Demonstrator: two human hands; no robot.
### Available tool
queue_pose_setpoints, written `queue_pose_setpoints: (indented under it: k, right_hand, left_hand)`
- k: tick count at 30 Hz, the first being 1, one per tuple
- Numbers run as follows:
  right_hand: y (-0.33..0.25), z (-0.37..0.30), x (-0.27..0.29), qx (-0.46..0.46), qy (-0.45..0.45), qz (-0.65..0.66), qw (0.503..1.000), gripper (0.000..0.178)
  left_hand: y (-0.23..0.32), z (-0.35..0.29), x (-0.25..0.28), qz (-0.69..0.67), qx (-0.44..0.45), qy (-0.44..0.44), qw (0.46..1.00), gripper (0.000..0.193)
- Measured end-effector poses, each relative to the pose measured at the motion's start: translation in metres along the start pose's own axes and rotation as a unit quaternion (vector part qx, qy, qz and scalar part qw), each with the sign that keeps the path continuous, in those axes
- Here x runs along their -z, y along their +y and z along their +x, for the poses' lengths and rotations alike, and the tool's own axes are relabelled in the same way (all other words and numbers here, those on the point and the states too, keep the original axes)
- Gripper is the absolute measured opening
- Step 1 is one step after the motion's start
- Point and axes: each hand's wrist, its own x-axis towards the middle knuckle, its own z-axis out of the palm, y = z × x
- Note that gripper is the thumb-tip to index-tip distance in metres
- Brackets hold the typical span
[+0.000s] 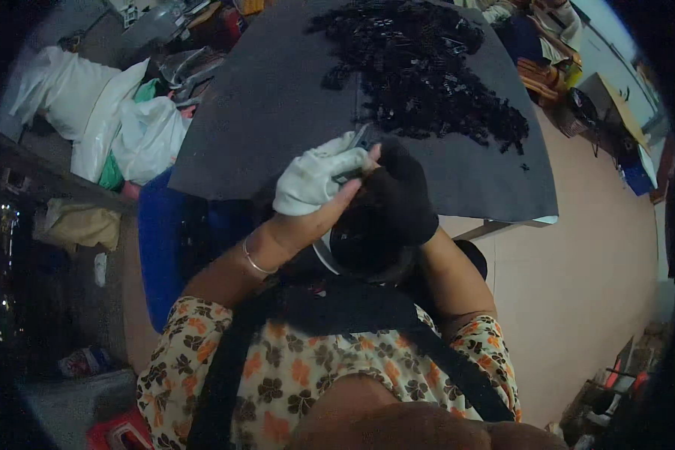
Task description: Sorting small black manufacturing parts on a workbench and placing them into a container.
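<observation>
My left hand (315,180), in a white glove that leaves the thumb bare, is closed around a slim grey tool (361,135), whose kind I cannot make out. Close against it is my right hand (403,191), in a black glove, with bare fingertips bent in where the hands meet. Whatever those fingertips grip is too small and dark to name. Under the hands, by my lap, sits a dark round container with a pale rim (325,255). Beyond them, a wide heap of small black parts (427,75) covers the far half of the grey table (240,127).
One loose black part (525,167) lies near the table's right edge. A blue chair (157,247) stands at the left, below white sacks (97,112) on a shelf. Another person (555,30) is at the far right. A blue box (637,172) stands by the right wall.
</observation>
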Motion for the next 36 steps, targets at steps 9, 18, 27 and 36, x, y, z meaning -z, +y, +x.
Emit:
queue_pose_setpoints:
  k: [9,18,27,36]
  right_hand:
    - [-0.008,0.008,0.012,0.122,-0.040,-0.166,0.978,0.028]
    - [-0.012,0.018,0.043,0.024,-0.240,-0.350,0.905,0.032]
    - [0.000,0.040,0.064,0.186,0.083,-0.654,0.729,0.021]
    - [-0.011,0.032,0.064,0.170,-0.008,-0.601,0.781,0.023]
  left_hand:
    - [-0.002,-0.004,0.001,-0.359,0.156,0.013,0.920,0.019]
    - [-0.050,0.011,0.007,-0.184,0.091,-0.215,0.955,0.045]
    - [-0.147,0.126,-0.039,0.272,0.040,-0.085,0.958,0.026]
    - [-0.150,0.079,-0.049,0.198,0.005,-0.051,0.979,0.026]
